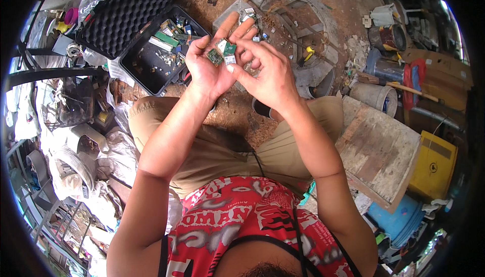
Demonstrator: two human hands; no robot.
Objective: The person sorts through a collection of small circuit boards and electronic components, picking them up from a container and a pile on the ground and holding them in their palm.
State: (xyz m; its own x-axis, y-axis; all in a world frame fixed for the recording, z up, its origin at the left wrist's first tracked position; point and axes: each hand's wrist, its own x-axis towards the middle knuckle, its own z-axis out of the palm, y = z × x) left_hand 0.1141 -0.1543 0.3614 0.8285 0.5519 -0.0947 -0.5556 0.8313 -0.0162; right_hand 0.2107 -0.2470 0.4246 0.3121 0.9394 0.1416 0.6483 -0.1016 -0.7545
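Observation:
My left hand [206, 68] is palm up in front of me, fingers spread, with a small green circuit board [215, 57] lying on it. Over that palm, my right hand [271, 70] pinches a green wireless card [229, 49] by thumb and fingers. A white label with print [230, 60] covers the card's lower end. Beyond my left hand stands an open black hard case [142, 74] with an egg-crate foam lid [127, 13]. Inside it lie green memory modules [166, 38] and several small chips and boards. More small boards [249, 11] lie behind my fingers, partly hidden.
A round grey frame [329, 23] lies on the dirt floor, with a yellow-handled tool [309, 52] inside it. To my right are a wooden board [379, 148], a white bucket [373, 95], a yellow container [434, 165] and a blue bucket [398, 220]. Scrap and plastic bags [119, 152] crowd my left.

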